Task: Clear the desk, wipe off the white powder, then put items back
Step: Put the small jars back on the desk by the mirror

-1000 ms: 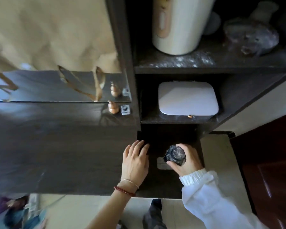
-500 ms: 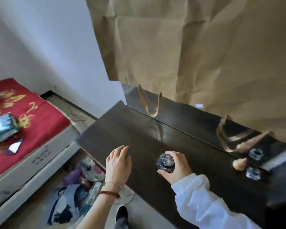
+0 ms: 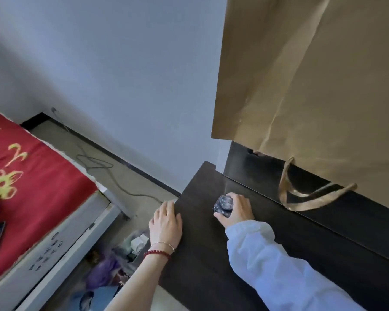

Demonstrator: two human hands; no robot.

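Desk (image 3: 211,254), dark and seemingly powder-free here, has the left hand (image 3: 166,223) resting flat at its left edge, while the right hand (image 3: 238,209) keeps its grip clamped on a small dark jar (image 3: 224,204) standing on it, suggesting items are going back.

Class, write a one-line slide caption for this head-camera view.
Right hand grips a dark object on the dark desk; left hand rests flat at its edge.

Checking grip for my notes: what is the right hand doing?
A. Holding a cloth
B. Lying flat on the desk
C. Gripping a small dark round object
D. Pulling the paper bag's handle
C: the right hand curls round the dark round object on the desk.
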